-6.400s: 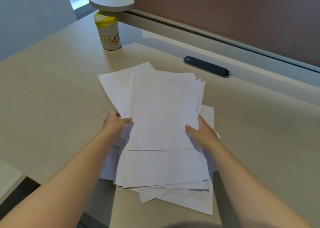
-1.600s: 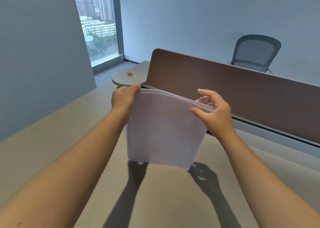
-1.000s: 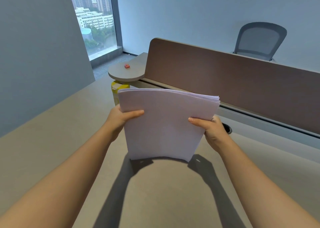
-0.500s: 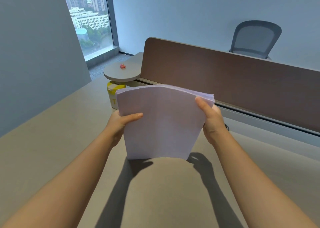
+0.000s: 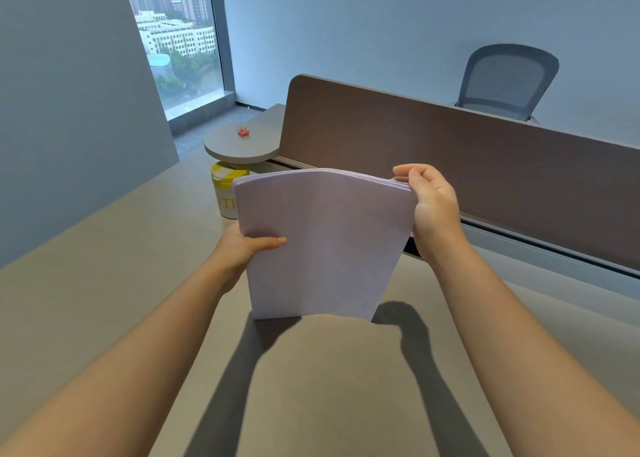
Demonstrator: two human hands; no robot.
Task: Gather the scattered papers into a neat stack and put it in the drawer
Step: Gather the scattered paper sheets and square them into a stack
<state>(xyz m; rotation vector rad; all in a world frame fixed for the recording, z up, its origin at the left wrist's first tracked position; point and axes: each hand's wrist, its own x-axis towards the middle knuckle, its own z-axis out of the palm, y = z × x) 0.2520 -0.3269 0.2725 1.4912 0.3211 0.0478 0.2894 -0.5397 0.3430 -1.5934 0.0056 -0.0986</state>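
White paper stack (image 5: 325,245) stands on edge at the centre of the frame, its lower edge resting on the beige desk (image 5: 104,283) and its upper edge bowed slightly away from the camera. Sheets appear aligned along the top, with thin layered edges visible at the upper right corner.

Left hand (image 5: 242,247) grips the stack's left edge about halfway up: thumb lies across the near face, fingers are hidden behind the sheets. Right hand (image 5: 433,203) clasps the upper right corner, thumb and fingers curled over the top edge, palm against the right side.

Yellow-lidded tub (image 5: 227,193) stands on the desk just behind and left of the stack, partly hidden by it. A round grey shelf (image 5: 242,144) sits above the tub, upper left of centre, carrying a small red item (image 5: 243,131). A brown divider panel (image 5: 450,165) runs from centre to the right edge behind the stack. A grey mesh chair (image 5: 505,78) shows beyond it, upper right. A window (image 5: 176,37) occupies the upper left. No drawer is visible.
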